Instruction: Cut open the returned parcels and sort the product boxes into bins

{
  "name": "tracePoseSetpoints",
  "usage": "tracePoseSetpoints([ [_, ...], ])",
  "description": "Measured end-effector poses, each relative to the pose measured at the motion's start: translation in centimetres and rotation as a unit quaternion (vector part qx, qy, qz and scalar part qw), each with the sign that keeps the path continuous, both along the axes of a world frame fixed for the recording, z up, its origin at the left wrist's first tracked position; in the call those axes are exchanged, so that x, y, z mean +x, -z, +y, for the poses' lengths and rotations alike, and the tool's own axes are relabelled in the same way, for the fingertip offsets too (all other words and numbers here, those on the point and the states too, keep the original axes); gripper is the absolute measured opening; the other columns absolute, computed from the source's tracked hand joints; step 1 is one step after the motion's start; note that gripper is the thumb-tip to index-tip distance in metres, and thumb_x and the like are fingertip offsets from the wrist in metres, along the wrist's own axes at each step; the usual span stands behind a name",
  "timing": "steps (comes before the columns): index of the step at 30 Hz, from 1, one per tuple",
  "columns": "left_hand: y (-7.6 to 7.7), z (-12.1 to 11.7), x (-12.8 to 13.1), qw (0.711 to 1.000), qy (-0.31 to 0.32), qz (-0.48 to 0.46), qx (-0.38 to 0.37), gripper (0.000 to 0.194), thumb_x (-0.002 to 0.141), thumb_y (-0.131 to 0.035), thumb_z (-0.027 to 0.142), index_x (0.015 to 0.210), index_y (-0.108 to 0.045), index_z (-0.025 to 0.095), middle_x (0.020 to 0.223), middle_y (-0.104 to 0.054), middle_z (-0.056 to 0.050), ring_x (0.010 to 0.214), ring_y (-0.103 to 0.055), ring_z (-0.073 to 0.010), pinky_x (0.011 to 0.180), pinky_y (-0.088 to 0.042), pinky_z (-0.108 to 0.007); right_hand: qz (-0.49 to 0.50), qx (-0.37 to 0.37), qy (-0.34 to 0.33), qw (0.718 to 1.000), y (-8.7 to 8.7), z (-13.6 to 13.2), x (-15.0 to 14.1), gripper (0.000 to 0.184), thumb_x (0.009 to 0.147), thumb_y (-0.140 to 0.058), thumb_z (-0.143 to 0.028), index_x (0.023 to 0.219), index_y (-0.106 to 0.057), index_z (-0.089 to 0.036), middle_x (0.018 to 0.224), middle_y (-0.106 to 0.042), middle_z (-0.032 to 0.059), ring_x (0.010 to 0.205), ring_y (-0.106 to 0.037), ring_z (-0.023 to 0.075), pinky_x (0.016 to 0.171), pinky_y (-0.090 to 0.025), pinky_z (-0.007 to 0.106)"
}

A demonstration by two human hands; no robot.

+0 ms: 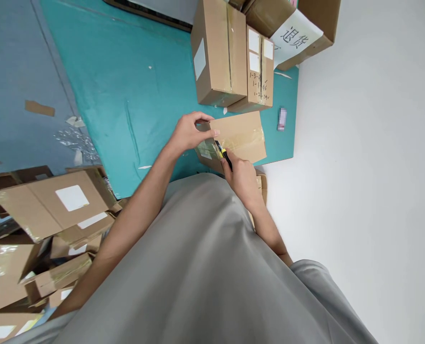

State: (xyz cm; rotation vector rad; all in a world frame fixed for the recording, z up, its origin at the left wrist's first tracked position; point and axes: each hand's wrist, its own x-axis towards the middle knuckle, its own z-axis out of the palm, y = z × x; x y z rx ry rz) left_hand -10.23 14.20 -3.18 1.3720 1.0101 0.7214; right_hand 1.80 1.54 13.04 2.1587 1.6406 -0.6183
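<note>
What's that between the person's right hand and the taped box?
In the head view, a yellow-and-black cutter: the right hand grips it, with its tip at the taped box's edge.

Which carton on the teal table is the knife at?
The low carton nearest the wearer: the left hand touches its edge, the right hand holds the knife at it. Neither hand touches the taller cartons beyond.

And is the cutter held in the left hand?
No, the right hand grips the cutter; the left hand touches the box.
</note>
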Motion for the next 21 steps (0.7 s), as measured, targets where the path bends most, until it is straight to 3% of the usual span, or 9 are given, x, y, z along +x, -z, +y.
tracePoseSetpoints([
  [11,-0.5,0.0,-0.1,0.999,-0.011,-0.013,-0.029,0.046,0.074,-0.091,0.047,0.112,-0.081,0.024,0.124,-0.084,-0.006,0.120,-0.075,-0.0315,0.115,-0.059,-0.047,-0.015,-0.020,0.002,1.000,-0.5,0.1,-0.8,0.052,0.124,-0.035,-0.033,0.170,-0.053,-0.019,0.125,-0.085,0.0154,0.108,-0.081,0.0313,0.094,-0.057,0.038],
  [21,-0.5,-0.3,0.0,0.998,-0.025,-0.027,-0.050,0.053,0.071,-0.094,0.055,0.112,-0.082,0.024,0.124,-0.085,-0.008,0.122,-0.075,-0.0320,0.116,-0.060,-0.048,-0.060,-0.036,-0.020,0.997,0.1,0.5,-2.2,0.050,0.121,-0.034,-0.022,0.167,-0.054,-0.014,0.125,-0.083,0.0208,0.110,-0.081,0.0324,0.090,-0.059,0.038],
])
